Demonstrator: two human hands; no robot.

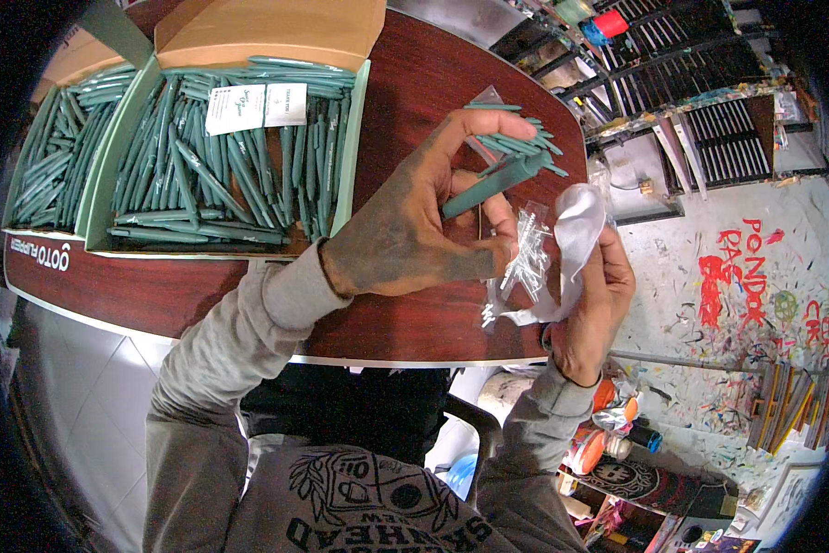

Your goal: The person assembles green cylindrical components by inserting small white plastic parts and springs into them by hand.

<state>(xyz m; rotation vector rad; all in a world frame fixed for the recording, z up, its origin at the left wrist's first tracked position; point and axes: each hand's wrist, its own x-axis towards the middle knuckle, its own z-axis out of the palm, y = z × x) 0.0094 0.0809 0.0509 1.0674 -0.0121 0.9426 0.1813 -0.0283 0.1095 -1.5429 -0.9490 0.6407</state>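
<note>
My left hand (396,217) is over the table, its fingers closed around a dark green pen (493,184) that points away to the right. Just past those fingertips, several thin green pieces (525,146) lie bunched at a clear plastic bag (486,98). My right hand (603,290) pinches a crumpled white cloth (580,217), which hangs toward the table edge. Between both hands sits a small clear bag of thin silvery pieces (528,258), close to my left thumb. Whether either hand touches that bag, I cannot tell.
At left, an open box (345,175) full of green pens carries white printed cards (248,108), beside a second pen box (59,157). The dark red table (414,323) has a curved pale edge. Black shelving (728,152) and a paint-marked white surface (737,267) stand at right.
</note>
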